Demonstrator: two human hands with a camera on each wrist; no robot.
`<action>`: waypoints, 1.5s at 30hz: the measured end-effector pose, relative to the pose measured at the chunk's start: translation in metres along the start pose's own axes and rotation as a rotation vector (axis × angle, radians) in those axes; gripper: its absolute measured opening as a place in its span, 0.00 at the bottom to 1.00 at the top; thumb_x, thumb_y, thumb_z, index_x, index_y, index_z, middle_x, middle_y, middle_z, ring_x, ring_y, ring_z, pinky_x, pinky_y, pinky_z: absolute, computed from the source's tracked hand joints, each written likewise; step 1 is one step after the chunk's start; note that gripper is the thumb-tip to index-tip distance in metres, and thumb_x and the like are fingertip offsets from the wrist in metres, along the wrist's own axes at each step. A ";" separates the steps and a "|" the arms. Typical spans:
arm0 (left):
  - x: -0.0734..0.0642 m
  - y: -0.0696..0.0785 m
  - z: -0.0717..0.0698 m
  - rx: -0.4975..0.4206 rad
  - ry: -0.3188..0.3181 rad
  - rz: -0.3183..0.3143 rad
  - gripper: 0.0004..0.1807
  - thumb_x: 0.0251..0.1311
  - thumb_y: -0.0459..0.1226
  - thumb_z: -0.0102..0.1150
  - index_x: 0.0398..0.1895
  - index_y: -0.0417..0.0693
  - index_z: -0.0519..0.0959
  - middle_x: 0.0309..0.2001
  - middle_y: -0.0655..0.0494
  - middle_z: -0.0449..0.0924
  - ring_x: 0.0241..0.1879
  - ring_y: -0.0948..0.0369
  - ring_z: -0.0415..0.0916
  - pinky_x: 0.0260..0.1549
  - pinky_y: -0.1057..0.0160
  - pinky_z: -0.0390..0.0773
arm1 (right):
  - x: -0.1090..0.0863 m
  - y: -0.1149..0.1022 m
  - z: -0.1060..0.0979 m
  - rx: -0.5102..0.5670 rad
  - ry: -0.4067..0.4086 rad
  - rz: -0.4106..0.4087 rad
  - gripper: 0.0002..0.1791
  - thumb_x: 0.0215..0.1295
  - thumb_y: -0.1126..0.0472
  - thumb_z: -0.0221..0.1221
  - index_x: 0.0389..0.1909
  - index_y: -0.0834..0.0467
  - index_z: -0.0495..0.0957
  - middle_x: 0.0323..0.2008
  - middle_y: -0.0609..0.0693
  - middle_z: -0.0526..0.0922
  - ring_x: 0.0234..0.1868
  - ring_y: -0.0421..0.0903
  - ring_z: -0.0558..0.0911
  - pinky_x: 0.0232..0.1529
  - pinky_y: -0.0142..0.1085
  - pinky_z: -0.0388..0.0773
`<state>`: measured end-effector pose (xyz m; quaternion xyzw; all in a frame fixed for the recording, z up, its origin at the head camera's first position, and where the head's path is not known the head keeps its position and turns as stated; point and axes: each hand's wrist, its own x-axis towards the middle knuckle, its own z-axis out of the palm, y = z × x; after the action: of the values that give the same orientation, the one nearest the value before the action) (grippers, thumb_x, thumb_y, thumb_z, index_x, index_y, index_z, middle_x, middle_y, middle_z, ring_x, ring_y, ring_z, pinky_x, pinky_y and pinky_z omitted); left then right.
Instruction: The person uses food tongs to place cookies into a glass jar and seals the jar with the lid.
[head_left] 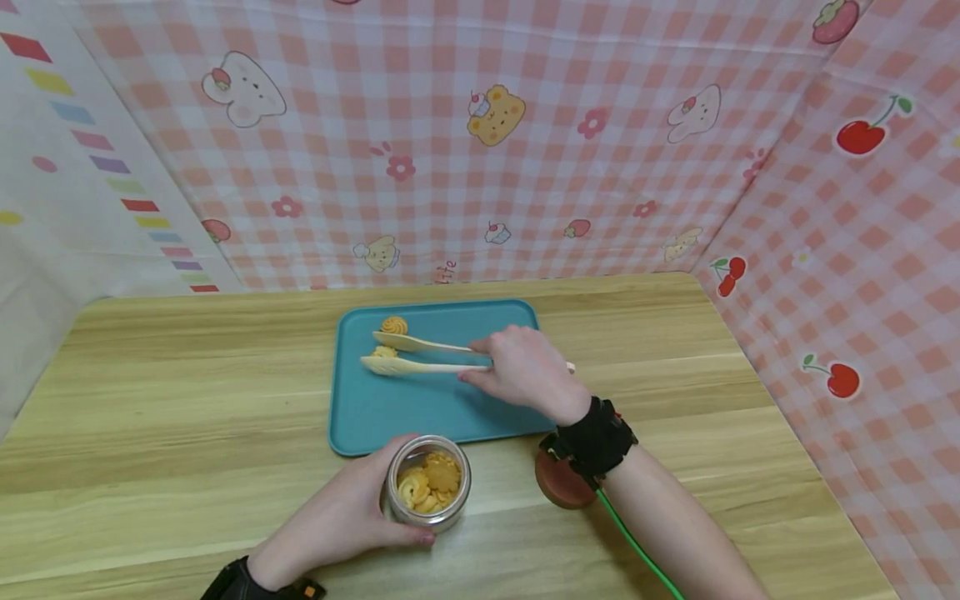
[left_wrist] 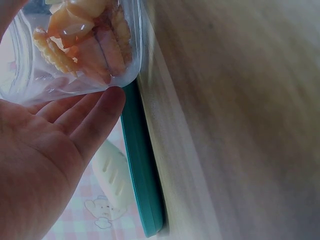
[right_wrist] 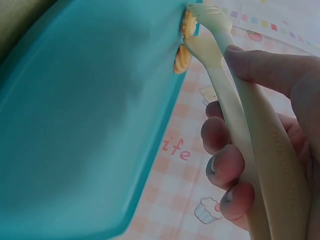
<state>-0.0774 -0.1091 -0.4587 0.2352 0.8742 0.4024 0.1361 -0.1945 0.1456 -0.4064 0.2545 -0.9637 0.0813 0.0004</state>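
My left hand (head_left: 360, 508) grips a clear jar (head_left: 462, 500) from its left side, thumb at the front and fingers behind. Several cookies (head_left: 431, 482) lie inside the jar, which stands just in front of the blue tray (head_left: 405, 417). Over the tray, my right hand (head_left: 525, 371) holds pale tongs (right_wrist: 250, 135), thumb on one arm and fingers curled round the other. Between the spread tong tips sits one cookie (head_left: 385, 352); whether both tips touch it I cannot tell. A second swirled cookie (head_left: 394, 326) lies behind the farther tip, near the tray's back left corner.
A round brown object (head_left: 564, 485) lies on the wooden table (head_left: 187, 417) below my right wrist, partly hidden by it. A green cable (head_left: 637, 542) runs from the right wristband. Checked cloth walls (head_left: 450, 183) stand behind and to the right.
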 end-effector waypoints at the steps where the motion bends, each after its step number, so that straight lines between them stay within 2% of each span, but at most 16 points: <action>1: 0.000 0.000 0.000 -0.001 -0.001 -0.002 0.52 0.42 0.53 0.86 0.73 0.61 0.68 0.64 0.68 0.81 0.63 0.65 0.79 0.66 0.53 0.80 | -0.001 0.001 -0.001 0.009 -0.003 0.004 0.23 0.68 0.40 0.67 0.55 0.50 0.89 0.22 0.47 0.85 0.20 0.38 0.73 0.21 0.28 0.60; 6: 0.000 -0.001 0.001 -0.003 -0.002 -0.005 0.52 0.42 0.54 0.86 0.73 0.62 0.68 0.64 0.69 0.81 0.63 0.65 0.79 0.66 0.54 0.80 | -0.015 0.005 -0.010 0.079 0.004 0.018 0.25 0.67 0.41 0.69 0.57 0.52 0.88 0.21 0.45 0.85 0.19 0.36 0.72 0.21 0.28 0.60; 11: 0.000 -0.002 0.001 0.002 0.012 0.006 0.53 0.42 0.54 0.86 0.73 0.62 0.68 0.63 0.70 0.81 0.62 0.67 0.79 0.65 0.55 0.81 | -0.036 0.012 -0.017 0.140 0.041 0.002 0.25 0.66 0.42 0.70 0.58 0.52 0.87 0.13 0.40 0.72 0.16 0.34 0.60 0.21 0.27 0.50; 16: -0.001 -0.003 0.002 0.006 0.021 0.007 0.53 0.41 0.54 0.86 0.73 0.63 0.68 0.63 0.70 0.81 0.62 0.66 0.79 0.65 0.56 0.80 | -0.059 0.018 -0.026 0.188 0.067 -0.019 0.25 0.66 0.44 0.70 0.59 0.54 0.87 0.12 0.39 0.63 0.17 0.33 0.53 0.24 0.28 0.45; 24: -0.002 -0.001 0.001 0.009 0.019 0.003 0.51 0.41 0.54 0.86 0.72 0.67 0.69 0.62 0.72 0.81 0.61 0.67 0.79 0.64 0.56 0.81 | -0.085 0.022 -0.045 0.226 0.059 -0.038 0.22 0.64 0.46 0.72 0.55 0.51 0.88 0.15 0.37 0.66 0.17 0.31 0.56 0.24 0.25 0.49; 29: -0.004 -0.001 0.001 0.022 0.023 0.006 0.51 0.40 0.54 0.86 0.71 0.64 0.69 0.61 0.70 0.82 0.61 0.67 0.79 0.64 0.56 0.81 | -0.101 0.025 -0.056 0.228 0.086 -0.077 0.20 0.63 0.49 0.74 0.53 0.51 0.89 0.19 0.36 0.71 0.19 0.29 0.59 0.23 0.24 0.54; 36: -0.003 -0.002 0.002 0.000 0.014 0.015 0.50 0.41 0.54 0.86 0.70 0.69 0.69 0.60 0.73 0.81 0.60 0.69 0.79 0.63 0.59 0.81 | -0.117 0.030 -0.072 0.223 0.121 -0.169 0.19 0.59 0.52 0.76 0.50 0.49 0.89 0.20 0.34 0.71 0.21 0.25 0.60 0.23 0.22 0.59; 43: -0.002 0.000 0.001 -0.010 -0.007 -0.014 0.53 0.42 0.55 0.85 0.73 0.64 0.67 0.60 0.69 0.82 0.60 0.67 0.80 0.63 0.59 0.81 | -0.128 0.035 -0.080 0.210 0.102 -0.247 0.21 0.57 0.48 0.77 0.52 0.47 0.90 0.24 0.30 0.80 0.23 0.22 0.67 0.23 0.17 0.63; 45: -0.001 0.000 0.001 -0.012 -0.014 -0.020 0.53 0.42 0.55 0.85 0.73 0.64 0.67 0.59 0.69 0.83 0.59 0.67 0.80 0.61 0.60 0.82 | -0.130 0.035 -0.081 0.215 0.088 -0.268 0.20 0.59 0.47 0.76 0.51 0.46 0.89 0.24 0.30 0.80 0.23 0.22 0.66 0.22 0.16 0.62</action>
<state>-0.0756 -0.1089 -0.4591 0.2284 0.8732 0.4044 0.1478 -0.1016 0.2517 -0.3373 0.3753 -0.9060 0.1940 0.0264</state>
